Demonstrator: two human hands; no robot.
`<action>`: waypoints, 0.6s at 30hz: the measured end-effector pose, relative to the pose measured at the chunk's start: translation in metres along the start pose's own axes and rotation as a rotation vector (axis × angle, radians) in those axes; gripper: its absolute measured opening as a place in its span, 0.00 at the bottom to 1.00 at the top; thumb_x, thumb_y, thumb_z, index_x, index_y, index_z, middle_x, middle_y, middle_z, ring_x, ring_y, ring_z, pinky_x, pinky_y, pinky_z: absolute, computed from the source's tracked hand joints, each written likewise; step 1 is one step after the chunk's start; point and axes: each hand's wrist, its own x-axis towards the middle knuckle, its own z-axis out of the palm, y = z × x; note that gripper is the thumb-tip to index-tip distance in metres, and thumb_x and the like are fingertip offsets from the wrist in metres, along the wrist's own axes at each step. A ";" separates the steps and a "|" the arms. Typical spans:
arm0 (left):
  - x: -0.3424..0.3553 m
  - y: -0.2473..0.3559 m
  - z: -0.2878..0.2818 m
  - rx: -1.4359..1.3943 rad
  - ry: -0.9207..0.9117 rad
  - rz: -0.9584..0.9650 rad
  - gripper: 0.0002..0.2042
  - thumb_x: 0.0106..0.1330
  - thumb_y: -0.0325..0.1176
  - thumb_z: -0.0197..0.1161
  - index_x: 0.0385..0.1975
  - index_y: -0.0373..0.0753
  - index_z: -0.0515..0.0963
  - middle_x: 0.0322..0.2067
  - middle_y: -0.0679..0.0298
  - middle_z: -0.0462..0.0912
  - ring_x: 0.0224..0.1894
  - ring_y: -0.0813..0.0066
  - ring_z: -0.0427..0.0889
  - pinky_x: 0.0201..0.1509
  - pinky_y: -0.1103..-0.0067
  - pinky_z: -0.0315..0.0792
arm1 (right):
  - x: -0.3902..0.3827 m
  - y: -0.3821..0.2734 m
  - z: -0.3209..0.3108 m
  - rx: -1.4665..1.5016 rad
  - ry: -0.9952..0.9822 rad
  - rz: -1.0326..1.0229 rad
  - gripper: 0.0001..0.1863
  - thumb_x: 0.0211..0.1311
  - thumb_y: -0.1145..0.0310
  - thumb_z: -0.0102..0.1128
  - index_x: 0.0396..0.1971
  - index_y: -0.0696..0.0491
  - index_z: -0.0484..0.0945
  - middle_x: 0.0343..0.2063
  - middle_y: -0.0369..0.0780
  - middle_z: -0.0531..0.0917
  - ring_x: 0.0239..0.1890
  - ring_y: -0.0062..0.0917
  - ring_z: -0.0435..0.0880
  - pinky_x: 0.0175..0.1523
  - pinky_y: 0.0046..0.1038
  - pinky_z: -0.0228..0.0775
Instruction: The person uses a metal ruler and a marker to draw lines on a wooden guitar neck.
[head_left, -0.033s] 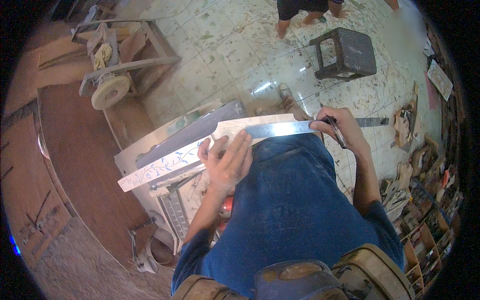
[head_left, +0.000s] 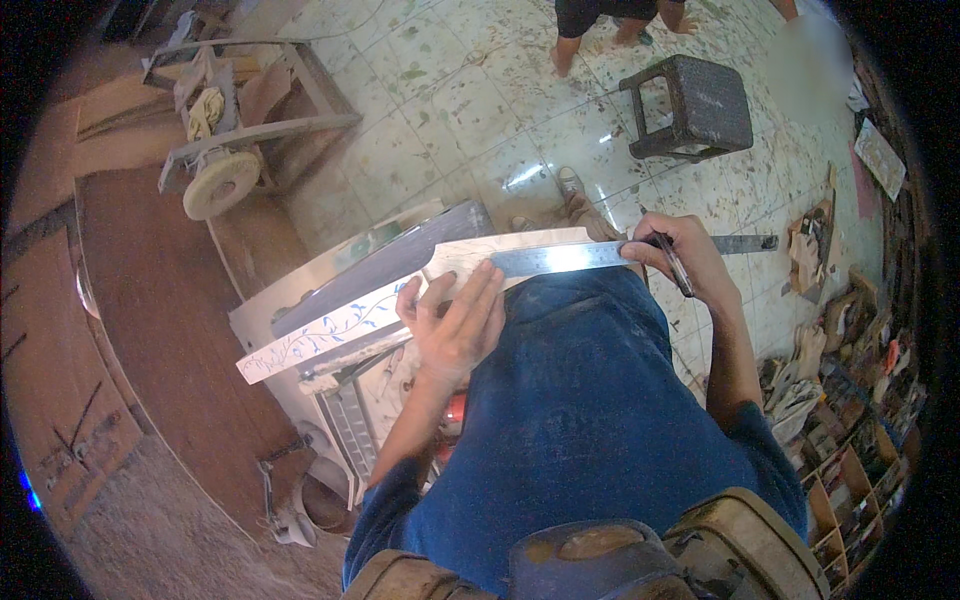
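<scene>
Pinned flat across the blue-clad lap: long white strip with blue floral tracery [head_left: 340, 325], pressed under spread left hand [head_left: 455, 325]; steel ruler [head_left: 600, 255] laid along it as guide; right hand [head_left: 680, 255] gripping dark pen [head_left: 675, 265] at ruler's edge.

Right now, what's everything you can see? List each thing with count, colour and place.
decorated strip: one, white with blue vine pattern, across the lap, running left
metal ruler: one, silver, lying on the strip, running right
dark slab: one, grey, behind the strip
stool: one, dark, on the tiled floor, upper right
wheeled machine: one, grey with a pale wheel, upper left
wooden board: one, brown, left
another person's legs: top edge
left hand: pressing the strip and ruler end
right hand: on the ruler, holding a dark pen
</scene>
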 end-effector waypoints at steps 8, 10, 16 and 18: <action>0.001 0.002 0.003 0.024 0.008 0.013 0.20 0.53 0.36 0.80 0.49 0.52 0.91 0.58 0.83 0.87 0.56 0.70 0.74 0.74 0.61 0.56 | -0.003 0.011 0.003 -0.033 0.071 -0.091 0.17 0.66 0.57 0.76 0.27 0.53 0.82 0.19 0.28 0.75 0.22 0.12 0.67 0.28 0.23 0.57; 0.002 0.002 0.003 0.029 0.002 0.013 0.20 0.53 0.36 0.80 0.50 0.52 0.91 0.58 0.84 0.87 0.56 0.70 0.74 0.74 0.61 0.55 | -0.002 0.010 0.001 -0.049 0.059 -0.072 0.17 0.66 0.56 0.76 0.28 0.52 0.82 0.19 0.28 0.75 0.22 0.12 0.67 0.28 0.23 0.57; 0.002 0.002 0.004 0.051 0.002 0.022 0.21 0.53 0.36 0.80 0.50 0.55 0.91 0.57 0.86 0.87 0.55 0.70 0.74 0.75 0.61 0.54 | -0.002 0.013 0.001 -0.019 0.065 -0.085 0.17 0.66 0.55 0.76 0.28 0.52 0.83 0.18 0.27 0.74 0.22 0.12 0.66 0.27 0.24 0.56; 0.002 0.002 0.004 0.053 -0.001 0.024 0.21 0.52 0.37 0.81 0.50 0.55 0.91 0.57 0.86 0.87 0.55 0.70 0.74 0.75 0.61 0.54 | -0.002 0.014 0.001 -0.023 0.062 -0.073 0.17 0.66 0.55 0.76 0.28 0.52 0.83 0.19 0.27 0.74 0.22 0.13 0.66 0.27 0.23 0.56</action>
